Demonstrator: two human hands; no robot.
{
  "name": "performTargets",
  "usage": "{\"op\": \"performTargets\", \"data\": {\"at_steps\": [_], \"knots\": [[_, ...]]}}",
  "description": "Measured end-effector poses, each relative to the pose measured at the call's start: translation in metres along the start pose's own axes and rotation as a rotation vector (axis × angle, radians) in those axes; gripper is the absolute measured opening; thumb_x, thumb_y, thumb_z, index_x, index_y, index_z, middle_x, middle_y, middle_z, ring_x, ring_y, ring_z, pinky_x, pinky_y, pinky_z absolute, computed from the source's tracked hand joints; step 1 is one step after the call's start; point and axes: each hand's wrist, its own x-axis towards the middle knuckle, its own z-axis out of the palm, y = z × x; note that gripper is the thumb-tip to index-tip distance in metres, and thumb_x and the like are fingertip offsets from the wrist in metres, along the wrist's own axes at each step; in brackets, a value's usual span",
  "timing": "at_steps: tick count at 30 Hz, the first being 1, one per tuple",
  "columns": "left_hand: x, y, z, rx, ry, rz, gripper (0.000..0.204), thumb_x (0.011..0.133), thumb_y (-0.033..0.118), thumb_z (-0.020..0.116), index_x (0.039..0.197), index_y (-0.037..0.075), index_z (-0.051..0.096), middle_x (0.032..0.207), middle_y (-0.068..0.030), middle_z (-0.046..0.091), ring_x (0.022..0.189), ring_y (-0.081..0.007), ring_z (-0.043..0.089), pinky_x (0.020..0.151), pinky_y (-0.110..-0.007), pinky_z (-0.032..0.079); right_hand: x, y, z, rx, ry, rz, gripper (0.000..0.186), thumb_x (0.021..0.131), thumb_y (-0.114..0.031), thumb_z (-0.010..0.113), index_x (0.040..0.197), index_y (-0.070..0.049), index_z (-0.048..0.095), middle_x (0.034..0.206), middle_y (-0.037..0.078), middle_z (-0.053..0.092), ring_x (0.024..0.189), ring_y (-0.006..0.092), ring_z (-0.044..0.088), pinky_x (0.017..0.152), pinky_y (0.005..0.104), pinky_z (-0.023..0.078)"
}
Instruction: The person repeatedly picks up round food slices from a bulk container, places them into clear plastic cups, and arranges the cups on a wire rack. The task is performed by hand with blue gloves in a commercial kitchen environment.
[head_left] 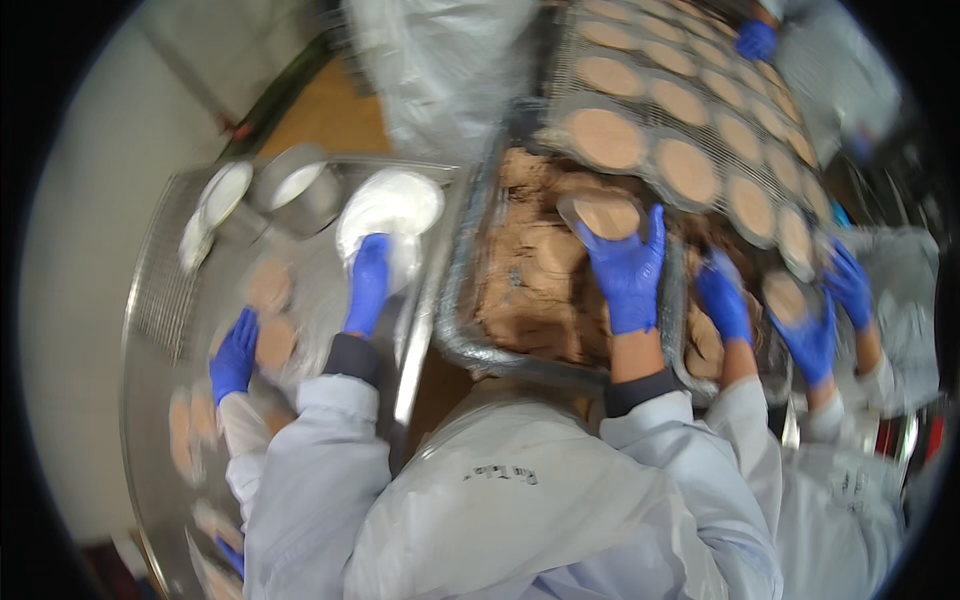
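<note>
My right hand point(625, 275), in a blue glove, is raised palm up over a tub of brown-pink ground meat point(535, 300). Against its fingers rests a flat round patty point(608, 218) on clear film, with the thumb spread to one side. Over on the left, my left hand point(369, 287), also blue-gloved, reaches to a heap of white powder point(390, 212) on a metal table point(330, 355). Its fingertips meet the powder and are blurred, so their grip is unclear.
Rows of patties lie on a mesh rack point(640, 90) beyond the tub. Metal containers point(300, 190) with white contents stand at the table's far left. A co-worker's gloved hand point(235, 355) touches patties point(272, 340) on my left. Other co-workers' hands point(725, 297) work close on my right.
</note>
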Motion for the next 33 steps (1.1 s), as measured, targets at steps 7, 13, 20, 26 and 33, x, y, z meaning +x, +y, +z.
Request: {"op": "performTargets", "data": {"at_steps": [7,13,20,26,33], "knots": [[0.057,0.166,0.166,-0.137,-0.233,0.228,0.029,0.085,0.016,0.051,0.110,0.000,0.052,0.107,-0.0136,0.056,0.095,-0.0265,0.056,0.081,-0.035,0.047,0.015,-0.068,0.036,0.045,0.087,-0.222,0.047,0.086,-0.024,0.048,0.124,-0.001,0.035,0.125,0.018,0.039,0.115,0.0331,0.039,0.096,0.0518,0.033],[0.025,0.205,0.171,-1.821,-0.826,-0.541,0.057,0.085,0.037,0.050,0.126,0.000,0.036,0.128,-0.0181,0.040,0.117,-0.0312,0.040,0.098,-0.046,0.033,-0.008,-0.046,-0.044,0.105,0.315,-0.167,0.043,0.083,-0.012,0.048,0.122,0.001,0.036,0.122,0.018,0.043,0.110,0.0332,0.045,0.094,0.0508,0.037],[0.028,0.222,0.097,-1.524,-0.374,-0.429,0.047,0.084,0.019,0.054,0.124,0.001,0.038,0.126,-0.0167,0.043,0.114,-0.0318,0.044,0.097,-0.045,0.036,-0.023,-0.067,0.087,-0.162,-0.079,-0.475,0.044,0.083,-0.011,0.052,0.123,-0.001,0.035,0.120,0.018,0.045,0.111,0.0332,0.045,0.096,0.0544,0.035],[0.022,0.175,0.089,-1.674,-0.444,-0.536,0.048,0.089,0.024,0.046,0.127,0.000,0.032,0.127,-0.0191,0.040,0.119,-0.0329,0.039,0.097,-0.050,0.035,0.035,-0.077,0.079,-0.362,0.102,-0.730,0.046,0.085,-0.014,0.052,0.126,-0.004,0.033,0.120,0.013,0.047,0.109,0.0281,0.047,0.092,0.0451,0.039],[0.040,0.134,0.125,-1.496,-0.466,-0.474,0.054,0.087,0.034,0.048,0.126,0.000,0.032,0.129,-0.0209,0.036,0.117,-0.0348,0.038,0.098,-0.052,0.032,-0.011,-0.038,0.028,-0.142,0.346,-0.336,0.069,0.084,-0.032,0.051,0.136,-0.007,0.014,0.134,0.014,0.030,0.121,0.0301,0.034,0.097,0.0442,0.032]]}}
